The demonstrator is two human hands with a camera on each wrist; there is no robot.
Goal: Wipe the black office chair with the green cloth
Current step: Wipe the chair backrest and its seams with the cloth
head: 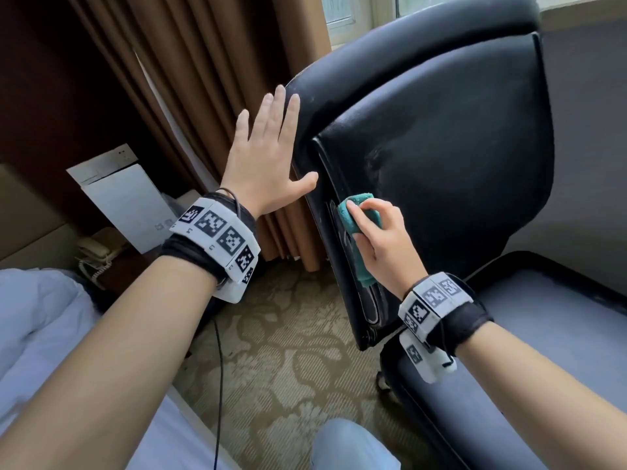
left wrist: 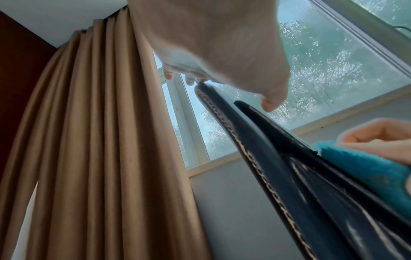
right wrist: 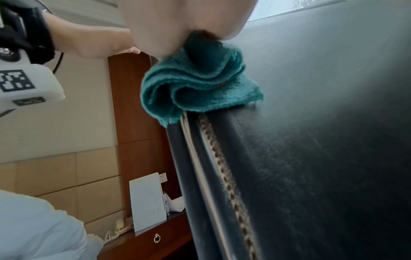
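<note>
The black office chair stands on the right with its worn leather backrest turned toward me. My right hand grips the folded green cloth and presses it on the backrest's left side, near the stitched seam. In the right wrist view the bunched cloth hangs below my palm against the chair. My left hand lies flat with straight fingers along the backrest's left edge, thumb on the front face. The left wrist view shows the chair edge and the cloth.
Brown curtains hang just left of the chair, with a window behind. A wooden nightstand holds a white card and a telephone. White bedding lies at the lower left. Patterned carpet covers the floor below.
</note>
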